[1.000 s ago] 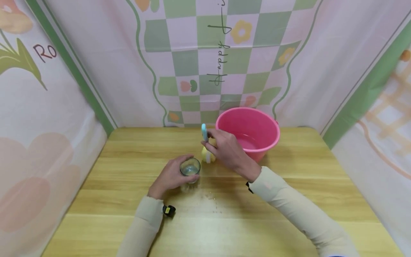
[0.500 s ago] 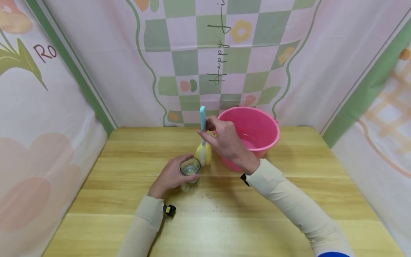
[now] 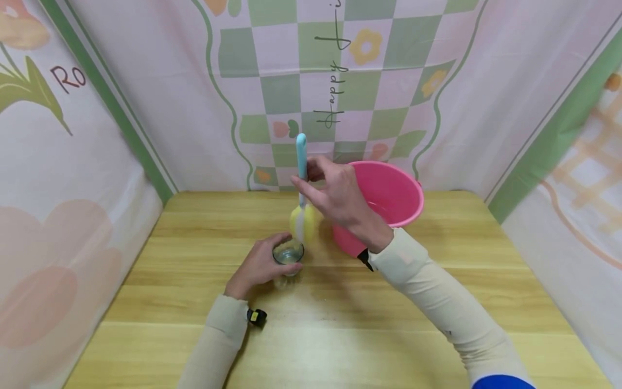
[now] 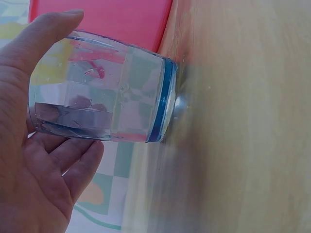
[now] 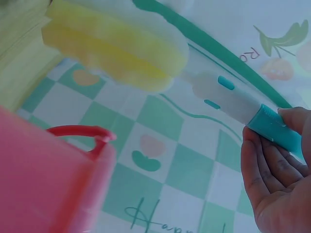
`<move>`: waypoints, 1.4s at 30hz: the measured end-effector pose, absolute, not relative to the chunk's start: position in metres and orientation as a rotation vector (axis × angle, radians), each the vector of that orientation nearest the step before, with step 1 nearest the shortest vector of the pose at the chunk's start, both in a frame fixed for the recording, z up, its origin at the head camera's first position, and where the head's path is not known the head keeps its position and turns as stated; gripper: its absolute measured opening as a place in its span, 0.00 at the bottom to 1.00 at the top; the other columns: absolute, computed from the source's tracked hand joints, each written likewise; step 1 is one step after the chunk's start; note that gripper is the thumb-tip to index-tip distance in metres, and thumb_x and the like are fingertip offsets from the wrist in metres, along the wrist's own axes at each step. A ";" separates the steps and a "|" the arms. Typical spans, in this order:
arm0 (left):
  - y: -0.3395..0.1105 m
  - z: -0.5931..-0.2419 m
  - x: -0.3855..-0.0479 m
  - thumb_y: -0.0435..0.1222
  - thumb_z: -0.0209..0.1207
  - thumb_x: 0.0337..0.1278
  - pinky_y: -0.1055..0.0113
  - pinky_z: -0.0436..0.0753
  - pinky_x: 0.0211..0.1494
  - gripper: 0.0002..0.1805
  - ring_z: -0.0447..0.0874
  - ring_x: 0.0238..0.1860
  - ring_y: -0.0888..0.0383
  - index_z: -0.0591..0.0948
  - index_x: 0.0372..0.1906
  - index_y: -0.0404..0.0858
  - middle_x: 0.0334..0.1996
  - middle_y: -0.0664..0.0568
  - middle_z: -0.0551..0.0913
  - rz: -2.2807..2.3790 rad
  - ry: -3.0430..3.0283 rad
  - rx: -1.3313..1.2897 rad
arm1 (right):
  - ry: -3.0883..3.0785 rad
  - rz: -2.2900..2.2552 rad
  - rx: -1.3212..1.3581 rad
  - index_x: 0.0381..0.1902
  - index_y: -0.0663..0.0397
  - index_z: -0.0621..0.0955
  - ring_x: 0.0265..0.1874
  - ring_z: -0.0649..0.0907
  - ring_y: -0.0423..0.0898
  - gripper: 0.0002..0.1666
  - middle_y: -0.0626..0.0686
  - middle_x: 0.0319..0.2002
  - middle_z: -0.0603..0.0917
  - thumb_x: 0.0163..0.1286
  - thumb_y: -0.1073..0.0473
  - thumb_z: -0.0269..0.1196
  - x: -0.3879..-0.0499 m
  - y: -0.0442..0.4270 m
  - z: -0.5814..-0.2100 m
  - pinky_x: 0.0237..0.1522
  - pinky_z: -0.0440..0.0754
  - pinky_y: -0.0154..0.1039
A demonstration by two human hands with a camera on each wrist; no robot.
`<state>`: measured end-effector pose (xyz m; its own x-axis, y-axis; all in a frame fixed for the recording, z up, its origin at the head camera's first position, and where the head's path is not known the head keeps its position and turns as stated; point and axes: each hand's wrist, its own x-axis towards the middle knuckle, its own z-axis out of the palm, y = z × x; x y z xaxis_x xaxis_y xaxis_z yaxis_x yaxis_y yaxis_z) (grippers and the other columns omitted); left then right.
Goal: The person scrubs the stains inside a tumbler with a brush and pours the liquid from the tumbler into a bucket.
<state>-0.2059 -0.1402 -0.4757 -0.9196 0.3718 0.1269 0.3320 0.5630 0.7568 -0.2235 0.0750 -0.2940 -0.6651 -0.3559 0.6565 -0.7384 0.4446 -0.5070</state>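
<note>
A clear drinking glass (image 4: 97, 87) stands upright on the table, its thick base tinted blue in the left wrist view. My left hand (image 3: 262, 263) grips it near the rim, thumb on one side and fingers on the other. Between thumb and fingers my right hand (image 3: 335, 192) pinches the turquoise handle (image 3: 302, 154) of a sponge brush. The brush hangs nearly upright, its yellow and white sponge head (image 5: 116, 48) pointing down. In the head view that head is just behind the glass's rim; whether they touch I cannot tell.
A pink bucket (image 3: 389, 189) stands behind and right of my right hand, partly hidden by it. Its red handle (image 5: 82, 131) shows in the right wrist view. Patterned cloth (image 3: 277, 97) hangs behind the wooden table (image 3: 204, 216).
My right hand has raised the sponge brush and carried it slightly left, from beside the bucket to above the glass's far rim. The left hand and the glass have stayed in place.
</note>
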 end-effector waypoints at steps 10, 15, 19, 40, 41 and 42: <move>-0.139 -0.477 -0.206 0.47 0.81 0.51 0.50 0.84 0.57 0.26 0.88 0.47 0.54 0.83 0.54 0.49 0.46 0.54 0.90 1.419 2.684 0.632 | -2.232 1.199 0.978 0.47 0.65 0.83 0.38 0.92 0.48 0.15 0.56 0.38 0.91 0.70 0.62 0.73 -0.215 0.064 -0.284 0.48 0.90 0.44; -0.138 -0.476 -0.206 0.46 0.81 0.50 0.50 0.82 0.61 0.26 0.86 0.50 0.57 0.83 0.53 0.51 0.47 0.57 0.89 1.426 2.674 0.628 | -2.225 1.205 1.011 0.45 0.63 0.83 0.36 0.92 0.47 0.13 0.55 0.37 0.91 0.69 0.62 0.73 -0.213 0.061 -0.286 0.47 0.90 0.41; -0.138 -0.477 -0.207 0.46 0.81 0.50 0.50 0.81 0.63 0.25 0.86 0.51 0.58 0.83 0.52 0.51 0.47 0.58 0.89 1.434 2.655 0.621 | -2.253 1.188 1.013 0.46 0.63 0.83 0.37 0.92 0.47 0.14 0.55 0.37 0.91 0.70 0.61 0.73 -0.212 0.061 -0.291 0.47 0.90 0.41; -0.140 -0.479 -0.207 0.47 0.81 0.50 0.54 0.80 0.57 0.25 0.83 0.46 0.56 0.82 0.51 0.51 0.42 0.58 0.87 1.447 2.644 0.613 | -2.335 1.213 1.025 0.46 0.62 0.84 0.37 0.92 0.47 0.14 0.54 0.38 0.92 0.70 0.59 0.74 -0.214 0.060 -0.314 0.47 0.91 0.44; -0.140 -0.479 -0.207 0.46 0.81 0.50 0.54 0.80 0.57 0.25 0.83 0.46 0.56 0.82 0.51 0.51 0.42 0.58 0.87 1.447 2.643 0.608 | -2.341 1.208 1.023 0.46 0.62 0.84 0.37 0.92 0.47 0.14 0.54 0.38 0.92 0.70 0.59 0.74 -0.214 0.060 -0.316 0.47 0.91 0.43; -0.140 -0.479 -0.207 0.47 0.81 0.50 0.54 0.80 0.57 0.25 0.83 0.46 0.55 0.82 0.52 0.51 0.42 0.58 0.87 1.445 2.643 0.603 | -2.348 1.204 1.023 0.46 0.62 0.84 0.38 0.92 0.46 0.14 0.54 0.38 0.92 0.70 0.59 0.74 -0.214 0.060 -0.317 0.47 0.91 0.42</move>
